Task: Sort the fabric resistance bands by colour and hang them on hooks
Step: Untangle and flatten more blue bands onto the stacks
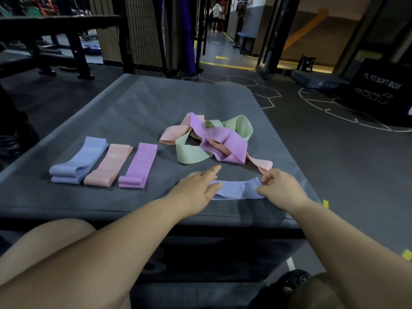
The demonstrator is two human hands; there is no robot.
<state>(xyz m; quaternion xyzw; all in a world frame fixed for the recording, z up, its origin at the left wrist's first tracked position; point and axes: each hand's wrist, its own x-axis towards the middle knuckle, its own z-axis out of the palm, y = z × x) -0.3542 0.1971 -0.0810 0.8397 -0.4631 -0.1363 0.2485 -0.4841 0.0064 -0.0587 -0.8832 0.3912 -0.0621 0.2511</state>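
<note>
A lavender-blue band [237,189] lies flat near the front edge of the grey mat [142,103]. My left hand [196,188] presses its left end with the fingers spread. My right hand [279,185] pinches its right end. At the left, three folded stacks lie side by side: lavender-blue bands [78,161], peach bands [109,166] and purple bands [139,166]. Beyond my hands sits a tangled heap with a purple band [225,141], green bands [191,152] and peach bands [174,134].
The mat tops a dark box in front of my knee [55,253]. A black plyo soft box [379,92] stands at the far right. A black metal rack with a mesh panel [142,30] rises behind the mat. No hooks are in sight.
</note>
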